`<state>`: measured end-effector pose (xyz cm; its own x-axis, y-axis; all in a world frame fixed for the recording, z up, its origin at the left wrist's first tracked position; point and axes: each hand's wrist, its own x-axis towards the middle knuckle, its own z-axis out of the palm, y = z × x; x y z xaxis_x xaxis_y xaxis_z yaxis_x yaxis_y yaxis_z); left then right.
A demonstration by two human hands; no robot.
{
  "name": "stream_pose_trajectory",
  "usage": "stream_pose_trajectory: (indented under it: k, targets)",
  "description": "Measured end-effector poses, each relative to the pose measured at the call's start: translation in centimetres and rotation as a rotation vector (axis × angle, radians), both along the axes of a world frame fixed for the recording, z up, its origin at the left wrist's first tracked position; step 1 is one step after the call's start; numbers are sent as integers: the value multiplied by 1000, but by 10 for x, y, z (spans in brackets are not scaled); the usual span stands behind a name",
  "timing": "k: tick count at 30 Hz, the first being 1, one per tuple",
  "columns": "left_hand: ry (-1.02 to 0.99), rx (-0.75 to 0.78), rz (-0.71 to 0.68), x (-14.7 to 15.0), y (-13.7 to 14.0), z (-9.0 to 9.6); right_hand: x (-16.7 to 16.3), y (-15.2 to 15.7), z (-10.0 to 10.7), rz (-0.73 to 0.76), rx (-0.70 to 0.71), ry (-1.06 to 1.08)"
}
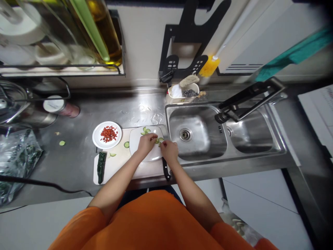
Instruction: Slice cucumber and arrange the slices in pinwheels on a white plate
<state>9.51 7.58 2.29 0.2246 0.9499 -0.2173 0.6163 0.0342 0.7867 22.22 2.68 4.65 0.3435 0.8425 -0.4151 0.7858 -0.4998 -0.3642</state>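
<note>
My left hand (147, 144) is over a white plate (134, 139), its fingertips pinched together; what they hold, if anything, is too small to tell. From the right, my right hand (169, 151) pinches at a thin green cucumber slice (160, 140) on the plate. More cucumber slices (145, 131) lie fanned out near the plate's far edge. The plate rests on a white cutting board (117, 171). Left of it on the board are a round cucumber slice (126, 144), a cut piece (112, 155) and a dark green cucumber length (101, 167). A black-handled knife (165, 169) lies beneath my right wrist.
A small white plate of red berries (109, 134) stands at the board's back left. To the right is a double steel sink (200, 133) with a black faucet (241, 99). A plastic bag of greens (19, 159) and a shaker jar (61, 106) are at the left.
</note>
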Motion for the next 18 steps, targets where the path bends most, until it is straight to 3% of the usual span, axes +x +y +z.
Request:
stream_pose_trajectory:
  k: [18]
  targets:
    - [98,109,-54,2,1,-11,-3,3,4,43,-25,-44]
